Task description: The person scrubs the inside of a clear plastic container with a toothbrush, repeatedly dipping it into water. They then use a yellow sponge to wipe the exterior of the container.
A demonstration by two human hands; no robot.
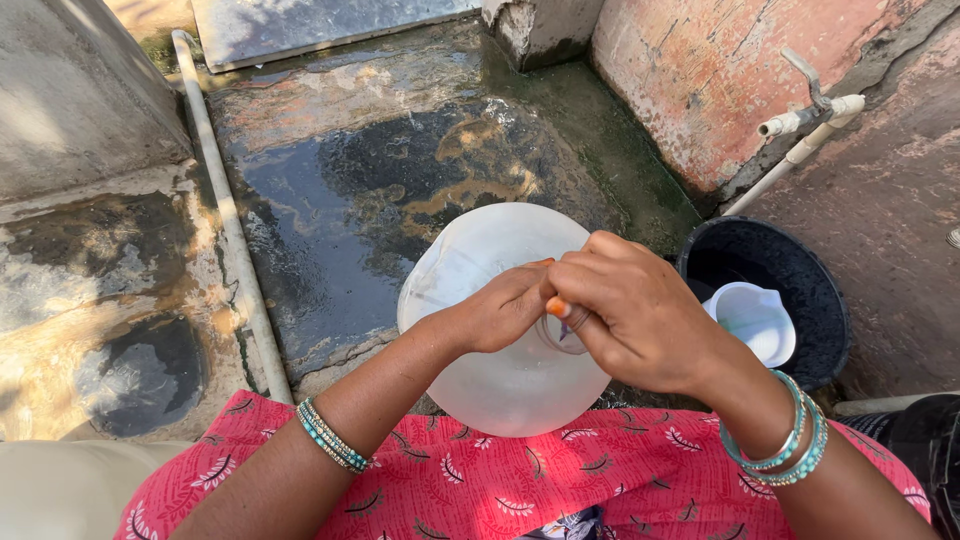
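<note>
From the head camera, looking down, a large translucent white water jug point(500, 330) lies tilted across the person's lap, resting against the pink patterned garment point(520, 480), its rounded bottom pointing away toward the wet floor point(370, 190) and its mouth point(562, 335) turned toward the person. What is inside the jug cannot be told through its cloudy wall.

The left hand point(500, 310) is curled with its fingers pressed together at the jug's neck, touching the rim of the mouth. The right hand point(640, 315) is closed from the other side over the same opening, its fingers pinching a small orange piece point(556, 306) right at the mouth; whether that piece is a cap or a seal cannot be told. Both wrists carry turquoise bangles.

Just to the right of the hands stands a black bucket point(800, 290) on the ground, and inside it sits a white plastic mug point(755, 320), open side up. Any water in the bucket is too dark to make out. Above the bucket a tap point(810, 100) on a white pipe juts from the stained pink wall point(700, 80). A second pale pipe point(225, 210) runs along the floor at left.
</note>
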